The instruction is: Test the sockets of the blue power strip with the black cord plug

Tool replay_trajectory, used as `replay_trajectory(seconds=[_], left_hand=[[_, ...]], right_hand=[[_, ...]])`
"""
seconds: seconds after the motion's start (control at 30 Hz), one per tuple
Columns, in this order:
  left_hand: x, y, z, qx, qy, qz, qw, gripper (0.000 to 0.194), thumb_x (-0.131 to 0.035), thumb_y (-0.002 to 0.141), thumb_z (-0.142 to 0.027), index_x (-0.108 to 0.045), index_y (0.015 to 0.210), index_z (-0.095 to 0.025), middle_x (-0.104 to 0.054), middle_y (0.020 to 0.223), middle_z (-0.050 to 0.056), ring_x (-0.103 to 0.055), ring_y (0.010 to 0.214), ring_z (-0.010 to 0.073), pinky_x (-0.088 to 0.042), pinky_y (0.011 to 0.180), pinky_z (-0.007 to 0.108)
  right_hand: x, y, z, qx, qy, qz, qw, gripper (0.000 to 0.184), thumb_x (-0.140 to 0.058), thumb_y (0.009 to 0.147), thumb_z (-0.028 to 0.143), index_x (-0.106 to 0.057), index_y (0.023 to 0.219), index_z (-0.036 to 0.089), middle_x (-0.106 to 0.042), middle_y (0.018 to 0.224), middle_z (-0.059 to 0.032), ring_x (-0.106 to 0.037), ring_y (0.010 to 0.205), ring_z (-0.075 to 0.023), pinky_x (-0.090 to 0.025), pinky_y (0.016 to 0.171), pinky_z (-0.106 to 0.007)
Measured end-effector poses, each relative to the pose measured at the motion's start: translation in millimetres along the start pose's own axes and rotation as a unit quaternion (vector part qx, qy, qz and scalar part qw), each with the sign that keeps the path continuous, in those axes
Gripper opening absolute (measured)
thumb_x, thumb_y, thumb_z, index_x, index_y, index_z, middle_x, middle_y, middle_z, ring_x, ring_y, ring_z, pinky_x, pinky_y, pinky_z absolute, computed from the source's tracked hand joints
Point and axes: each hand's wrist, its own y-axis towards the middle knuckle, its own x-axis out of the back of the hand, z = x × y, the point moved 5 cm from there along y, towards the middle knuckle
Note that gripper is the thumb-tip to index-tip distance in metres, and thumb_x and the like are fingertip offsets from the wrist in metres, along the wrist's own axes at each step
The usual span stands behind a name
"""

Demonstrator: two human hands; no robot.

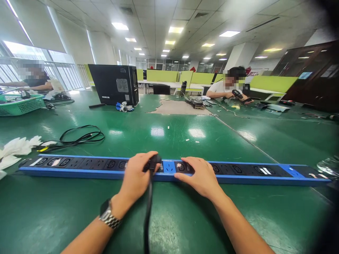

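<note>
Hands at a blue power strip

Long blue power strip (79, 173) lies L to R across green table (238, 218), well in from the far edge. L hand (136, 173) pinches black plug (156, 161) over the strip's mid; can't tell if it's seated. R hand (202, 173), thumb & fingers spread, straddles the strip, tips at both long edges. Black cable coil (82, 139) sits behind its L end; PC case (113, 84) stands nr table's far edge.

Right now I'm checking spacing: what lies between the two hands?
The head view shows a black plug in the left hand, then the blue socket panel of the power strip, before the right hand.
</note>
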Motion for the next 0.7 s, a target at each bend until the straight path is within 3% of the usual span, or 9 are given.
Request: replay_trajectory(seconds=[0.1,0.2,0.37,0.53,0.63,0.7], left_hand=[[-35.3,6.7,-18.0,0.0,0.033,0.078,0.996,0.026,-0.061,0.087,-0.028,-0.063,0.113,-0.025,-0.073,0.103,0.003,-0.065,0.096,0.0211,-0.05,0.087,0.039],[-50.7,8.0,-26.0,-0.005,0.094,0.109,0.99,0.025,-0.06,0.086,-0.024,-0.064,0.111,-0.025,-0.073,0.101,0.004,-0.063,0.098,0.0228,-0.047,0.089,0.043],[-49.1,2.5,-28.1,-0.062,0.115,0.141,0.981,0.035,-0.06,0.084,-0.018,-0.061,0.119,-0.025,-0.07,0.115,0.004,-0.057,0.113,0.0247,-0.042,0.098,0.045],[-39.5,-8.5,-13.7,-0.065,0.154,0.139,0.976,0.068,-0.07,0.078,-0.04,-0.044,0.138,-0.022,-0.062,0.131,0.01,-0.052,0.122,0.0311,-0.033,0.106,0.054],[-37.0,-10.6,-8.8,-0.048,0.178,0.124,0.975,0.059,-0.07,0.078,-0.036,-0.05,0.132,-0.021,-0.062,0.129,0.01,-0.053,0.119,0.0304,-0.034,0.104,0.052],[-37.6,-10.0,-9.4,-0.047,0.184,0.12,0.974,0.052,-0.07,0.079,-0.034,-0.053,0.127,-0.021,-0.063,0.126,0.009,-0.054,0.117,0.0297,-0.036,0.103,0.051]], right_hand=[[0.1,-0.3,1.5,0.014,-0.002,-0.004,1.0,0.053,-0.07,0.071,0.06,-0.066,0.113,0.027,-0.068,0.116,-0.0054,-0.057,0.111,-0.0296,-0.04,0.097,-0.051],[0.2,-0.3,2.8,0.025,-0.002,-0.01,1.0,0.053,-0.071,0.072,0.06,-0.065,0.113,0.026,-0.068,0.115,-0.0055,-0.057,0.11,-0.0292,-0.04,0.096,-0.05],[4.3,0.1,8.8,0.031,0.027,-0.021,0.999,0.05,-0.071,0.073,0.053,-0.064,0.113,0.025,-0.067,0.116,-0.0063,-0.056,0.11,-0.0296,-0.04,0.097,-0.052],[7.3,-1.5,34.6,0.135,0.096,-0.039,0.985,0.042,-0.062,0.078,0.029,-0.059,0.119,0.024,-0.063,0.116,-0.0081,-0.055,0.108,-0.0251,-0.044,0.095,-0.045],[-3.2,-0.5,48.6,0.179,0.051,-0.019,0.982,0.047,-0.066,0.075,0.029,-0.06,0.121,0.023,-0.063,0.116,-0.0091,-0.055,0.108,-0.0269,-0.043,0.096,-0.046],[-5.6,2.3,53.9,0.189,0.044,-0.035,0.98,0.037,-0.066,0.079,0.032,-0.063,0.115,0.024,-0.067,0.108,-0.0076,-0.058,0.102,-0.0261,-0.045,0.091,-0.044]])
